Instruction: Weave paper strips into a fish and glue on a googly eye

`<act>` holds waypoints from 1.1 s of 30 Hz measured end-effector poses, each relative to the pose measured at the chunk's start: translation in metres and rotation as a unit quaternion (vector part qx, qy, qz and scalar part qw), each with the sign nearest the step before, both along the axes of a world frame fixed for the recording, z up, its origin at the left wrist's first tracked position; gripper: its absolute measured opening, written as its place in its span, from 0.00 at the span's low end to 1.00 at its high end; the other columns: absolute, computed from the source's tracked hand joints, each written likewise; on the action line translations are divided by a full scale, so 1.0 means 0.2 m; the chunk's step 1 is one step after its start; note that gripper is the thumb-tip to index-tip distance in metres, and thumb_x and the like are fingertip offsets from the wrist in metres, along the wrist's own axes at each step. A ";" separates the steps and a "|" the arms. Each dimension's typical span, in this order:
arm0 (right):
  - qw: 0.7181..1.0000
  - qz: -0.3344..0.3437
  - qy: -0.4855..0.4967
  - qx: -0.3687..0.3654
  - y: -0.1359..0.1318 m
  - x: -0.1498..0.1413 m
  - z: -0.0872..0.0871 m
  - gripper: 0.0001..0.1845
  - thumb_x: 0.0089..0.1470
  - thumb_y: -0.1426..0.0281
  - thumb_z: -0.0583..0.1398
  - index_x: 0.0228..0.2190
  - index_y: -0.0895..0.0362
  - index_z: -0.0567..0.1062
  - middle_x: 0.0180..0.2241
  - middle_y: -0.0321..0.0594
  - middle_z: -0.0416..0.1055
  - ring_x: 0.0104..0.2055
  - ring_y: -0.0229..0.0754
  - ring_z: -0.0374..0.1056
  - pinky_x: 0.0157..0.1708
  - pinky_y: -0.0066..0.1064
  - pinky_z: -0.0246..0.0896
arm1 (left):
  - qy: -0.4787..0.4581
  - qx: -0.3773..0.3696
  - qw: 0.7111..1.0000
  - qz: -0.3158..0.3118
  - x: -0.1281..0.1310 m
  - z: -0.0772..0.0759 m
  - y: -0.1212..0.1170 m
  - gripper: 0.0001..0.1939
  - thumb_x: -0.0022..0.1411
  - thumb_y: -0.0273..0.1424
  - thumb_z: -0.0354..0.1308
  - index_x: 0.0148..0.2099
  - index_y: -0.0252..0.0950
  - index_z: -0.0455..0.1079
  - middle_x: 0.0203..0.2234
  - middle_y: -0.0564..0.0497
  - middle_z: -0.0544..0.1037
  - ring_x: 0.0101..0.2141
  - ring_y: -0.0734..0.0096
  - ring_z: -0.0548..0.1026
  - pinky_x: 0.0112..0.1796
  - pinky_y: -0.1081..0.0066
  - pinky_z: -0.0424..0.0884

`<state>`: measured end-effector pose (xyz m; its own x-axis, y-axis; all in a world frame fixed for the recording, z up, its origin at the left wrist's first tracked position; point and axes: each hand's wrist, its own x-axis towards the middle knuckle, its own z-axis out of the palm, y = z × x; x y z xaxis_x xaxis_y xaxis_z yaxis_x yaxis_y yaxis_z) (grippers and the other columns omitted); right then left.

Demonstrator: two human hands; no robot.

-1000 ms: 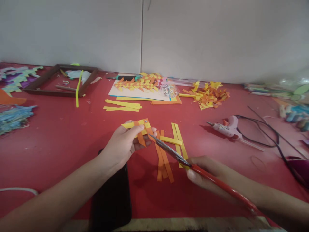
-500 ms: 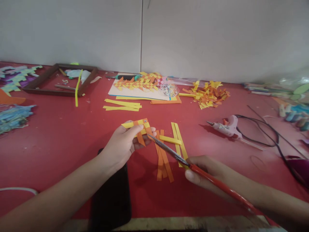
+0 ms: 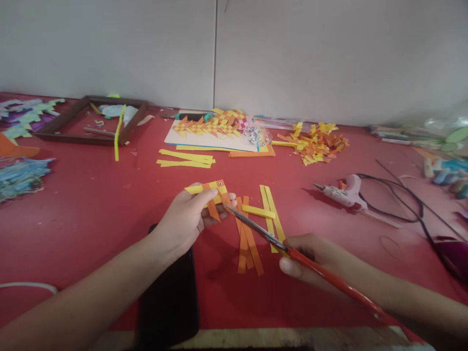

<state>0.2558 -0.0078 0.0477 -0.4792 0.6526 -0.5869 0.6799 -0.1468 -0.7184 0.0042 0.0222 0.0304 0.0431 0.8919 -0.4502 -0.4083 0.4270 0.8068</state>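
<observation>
Between the thumb and fingers of my left hand point(image 3: 190, 209) is a small woven paper fish point(image 3: 220, 191) in orange and yellow, with a round eye stuck on it. My right hand point(image 3: 310, 253) is closed around red-handled scissors point(image 3: 270, 238). The blades look nearly together, and their tips meet the fish's lower right edge; whether paper lies between them I cannot tell. Orange paper strips point(image 3: 249, 248) lie on the table just below the blades. Yellow paper strips point(image 3: 268, 204) lie beside them, partly behind the scissors.
A black phone point(image 3: 170, 297) lies under my left forearm. Right of centre rests a pink glue gun point(image 3: 343, 192) with its cord. Along the back are a brown frame point(image 3: 76, 140), woven paper pieces point(image 3: 204, 127) on a white sheet and a pile of paper scraps point(image 3: 321, 144).
Almost nothing differs. The view has shifted very slightly, while both hands, the fish and the scissors keep the same positions.
</observation>
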 end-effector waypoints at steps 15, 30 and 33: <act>0.999 0.027 -0.028 0.011 0.02 0.01 -0.02 0.34 0.50 0.39 0.59 0.21 0.55 0.56 0.22 0.29 0.45 0.24 0.32 0.43 0.23 0.27 0.36 | -0.002 -0.015 1.000 -0.002 0.00 0.01 0.01 0.07 0.65 0.26 0.55 0.36 0.31 0.74 0.32 0.42 0.84 0.30 0.69 0.81 0.31 0.74 0.77; 0.993 -0.024 -0.013 0.118 -0.02 0.00 0.03 0.29 0.53 0.41 0.58 0.24 0.56 0.71 0.21 0.35 0.62 0.24 0.36 0.57 0.20 0.26 0.52 | 0.042 0.095 0.993 0.058 -0.11 -0.06 0.09 0.12 0.50 0.33 0.71 0.30 0.34 0.72 0.25 0.56 0.73 0.27 0.80 0.71 0.28 0.80 0.68; 0.989 -0.045 -0.014 0.140 -0.04 0.02 0.02 0.28 0.54 0.42 0.58 0.24 0.55 0.72 0.21 0.36 0.66 0.24 0.38 0.60 0.19 0.26 0.56 | 0.031 0.087 0.992 0.083 -0.11 -0.05 0.10 0.17 0.44 0.29 0.74 0.33 0.36 0.69 0.25 0.58 0.73 0.25 0.81 0.70 0.29 0.78 0.70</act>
